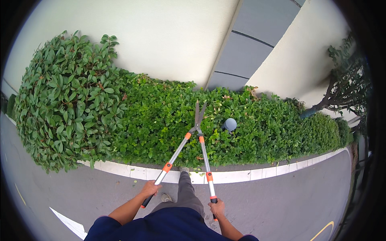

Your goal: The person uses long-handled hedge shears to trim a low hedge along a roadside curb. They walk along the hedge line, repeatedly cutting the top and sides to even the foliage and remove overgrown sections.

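My left hand (150, 189) is closed around the left handle of long-handled hedge shears (197, 120), near the top of its black grip. The black grip of the right handle is in my right hand (217, 208). The shears have silver tubes with orange collars, and their blades lie slightly apart over the top of a low green hedge (156, 120). A round grey lamp or post cap (230, 124) stands up out of the leaves just right of the blades.
A large rounded bush (69, 99) rises at the left end. Behind the hedge is a pale wall (169, 39) with a grey panelled column (250, 51). A small tree (328, 96) leans at the right. A white kerb (256, 174) borders the hedge; one foot is at it.
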A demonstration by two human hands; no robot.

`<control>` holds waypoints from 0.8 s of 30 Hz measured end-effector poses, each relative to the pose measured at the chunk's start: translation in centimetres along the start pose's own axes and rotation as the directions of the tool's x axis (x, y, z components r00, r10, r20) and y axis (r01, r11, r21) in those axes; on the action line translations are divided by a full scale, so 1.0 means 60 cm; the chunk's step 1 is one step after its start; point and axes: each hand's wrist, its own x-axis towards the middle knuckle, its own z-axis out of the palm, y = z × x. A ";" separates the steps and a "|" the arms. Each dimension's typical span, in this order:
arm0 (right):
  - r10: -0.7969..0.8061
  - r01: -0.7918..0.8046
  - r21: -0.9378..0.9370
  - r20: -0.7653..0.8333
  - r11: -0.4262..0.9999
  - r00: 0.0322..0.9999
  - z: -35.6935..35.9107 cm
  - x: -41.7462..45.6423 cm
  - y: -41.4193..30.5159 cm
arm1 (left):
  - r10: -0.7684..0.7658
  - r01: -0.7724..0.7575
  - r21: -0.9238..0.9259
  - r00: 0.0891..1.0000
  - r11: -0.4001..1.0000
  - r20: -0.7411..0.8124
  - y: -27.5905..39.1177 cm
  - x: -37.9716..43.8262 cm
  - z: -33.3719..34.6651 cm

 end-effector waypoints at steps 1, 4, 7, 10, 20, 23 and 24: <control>0.020 -0.019 -0.016 0.044 1.000 0.999 -0.037 -0.003 -0.013 | -0.013 0.013 -0.027 1.000 1.000 -0.004 -0.031 -0.007 -0.007; 0.039 -0.027 -0.108 0.111 0.994 0.993 -0.123 0.023 -0.058 | -0.035 0.035 -0.039 0.999 0.999 0.002 -0.039 -0.024 -0.020; 0.061 -0.035 -0.146 0.182 0.989 0.981 -0.132 0.063 -0.114 | -0.001 0.001 -0.010 1.000 1.000 -0.009 -0.007 0.004 -0.024; 0.057 -0.043 -0.128 0.108 0.991 0.992 0.020 0.104 -0.141 | -0.014 0.009 -0.049 0.995 0.999 -0.095 0.077 0.061 0.050; 0.104 -0.163 0.248 0.235 0.955 0.966 0.127 -0.009 -0.184 | -0.039 0.038 -0.019 0.996 0.999 -0.079 0.041 0.027 0.025; 0.148 -0.190 0.166 0.237 0.968 0.960 0.121 -0.017 -0.130 | -0.084 0.077 -0.123 0.995 0.989 -0.053 -0.031 0.018 0.058; 0.144 -0.199 0.188 0.274 0.962 0.951 0.110 -0.024 -0.121 | -0.089 0.083 -0.110 0.995 0.990 -0.052 -0.041 0.015 0.072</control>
